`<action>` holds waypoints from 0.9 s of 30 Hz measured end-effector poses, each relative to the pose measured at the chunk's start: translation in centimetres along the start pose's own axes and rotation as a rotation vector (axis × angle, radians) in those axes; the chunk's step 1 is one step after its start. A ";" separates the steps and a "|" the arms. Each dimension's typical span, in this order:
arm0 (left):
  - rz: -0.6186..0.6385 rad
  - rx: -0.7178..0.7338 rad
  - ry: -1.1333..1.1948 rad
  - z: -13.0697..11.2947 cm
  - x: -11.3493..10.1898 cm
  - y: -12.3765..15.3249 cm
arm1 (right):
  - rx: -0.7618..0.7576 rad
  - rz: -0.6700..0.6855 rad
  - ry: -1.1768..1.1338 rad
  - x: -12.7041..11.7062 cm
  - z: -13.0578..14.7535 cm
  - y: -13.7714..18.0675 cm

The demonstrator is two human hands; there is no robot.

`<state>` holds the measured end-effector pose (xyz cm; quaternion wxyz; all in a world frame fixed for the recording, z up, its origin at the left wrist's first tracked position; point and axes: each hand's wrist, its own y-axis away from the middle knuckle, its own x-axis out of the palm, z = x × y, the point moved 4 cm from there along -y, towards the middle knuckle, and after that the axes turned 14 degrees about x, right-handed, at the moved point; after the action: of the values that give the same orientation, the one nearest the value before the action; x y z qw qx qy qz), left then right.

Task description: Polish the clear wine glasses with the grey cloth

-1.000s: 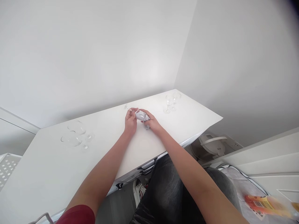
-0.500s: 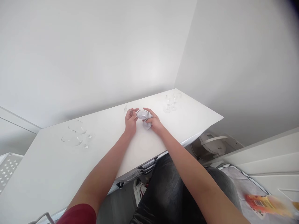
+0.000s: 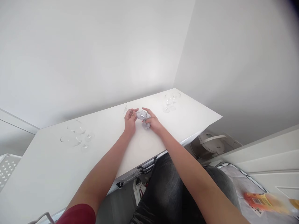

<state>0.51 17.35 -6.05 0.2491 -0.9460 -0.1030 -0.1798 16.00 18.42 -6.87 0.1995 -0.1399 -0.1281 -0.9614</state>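
A clear stemmed glass [image 3: 138, 114] lies on its side above the white table [image 3: 112, 146], held between both hands. My left hand [image 3: 130, 120] pinches its stem, with the foot pointing up and left. My right hand [image 3: 153, 122] is closed on a grey cloth [image 3: 145, 119] that is pushed into and around the bowl of the glass. Both hands hover near the middle of the table's far side.
Two upright stemmed glasses [image 3: 170, 102] stand at the table's far right corner. Clear glasses [image 3: 75, 136] sit at the left. A white appliance [image 3: 211, 143] lies below the table's right end; an orange packet [image 3: 266, 201] is at lower right. A white perforated basket [image 3: 7, 168] sits at far left.
My right hand has turned a little around the bowl with the cloth. The left hand keeps its pinch on the stem. The view has barely shifted.
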 end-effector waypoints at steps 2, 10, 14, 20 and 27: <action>-0.028 0.005 0.015 -0.1 -0.2 -0.2 | -0.011 0.005 -0.068 -0.2 0.3 0.0; -0.007 -0.017 -0.032 0.4 -0.1 -0.1 | -0.083 -0.152 0.101 -0.1 0.1 0.3; 0.021 -0.001 -0.038 0.2 -0.4 -0.1 | 0.038 -0.049 0.028 0.3 0.2 0.5; -0.072 -0.004 0.030 0.2 -1.2 -0.4 | 0.010 -0.005 -0.169 0.0 0.6 0.3; 0.008 0.023 -0.019 0.0 -0.3 -0.1 | -0.015 -0.040 0.037 0.7 0.0 0.4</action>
<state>0.24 17.41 -6.15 0.2596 -0.9452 -0.1038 -0.1687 15.49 17.81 -6.60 0.1817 -0.1210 -0.1200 -0.9685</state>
